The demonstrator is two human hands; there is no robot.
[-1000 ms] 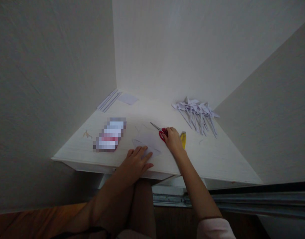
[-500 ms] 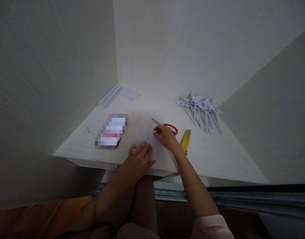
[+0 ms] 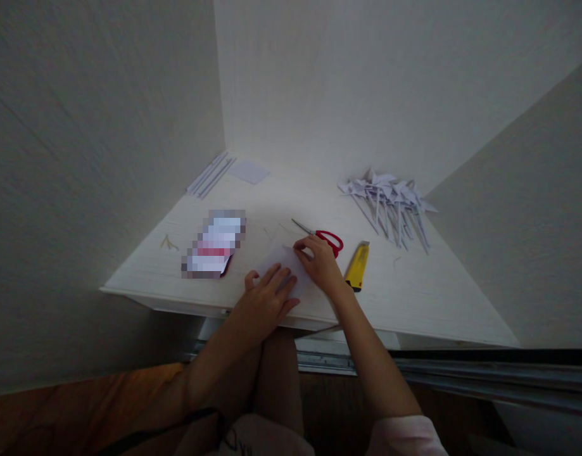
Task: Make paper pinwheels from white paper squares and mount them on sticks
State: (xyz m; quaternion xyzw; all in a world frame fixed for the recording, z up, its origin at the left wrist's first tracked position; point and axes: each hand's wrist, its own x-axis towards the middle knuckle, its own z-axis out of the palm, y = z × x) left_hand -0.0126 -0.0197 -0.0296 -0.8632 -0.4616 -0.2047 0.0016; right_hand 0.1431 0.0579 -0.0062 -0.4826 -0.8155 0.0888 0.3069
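A small white sheet of paper (image 3: 285, 261) lies near the front edge of the white desk (image 3: 414, 297). My left hand (image 3: 265, 301) rests flat on its near part, fingers spread. My right hand (image 3: 319, 261) touches the sheet's right side with bent fingertips pressing on it. Red-handled scissors (image 3: 325, 237) lie just behind my right hand, apart from it. A yellow utility knife (image 3: 358, 265) lies to the right of that hand.
A pile of folded white paper pinwheels on sticks (image 3: 391, 201) sits at the back right. A blurred red and white packet (image 3: 215, 244) lies left of the sheet. Thin white sticks (image 3: 209, 176) and a square sheet (image 3: 249, 171) lie in the far corner. Walls enclose the desk.
My right hand let go of the scissors and moved left onto the white sheet. My left hand stayed pressed on the sheet.
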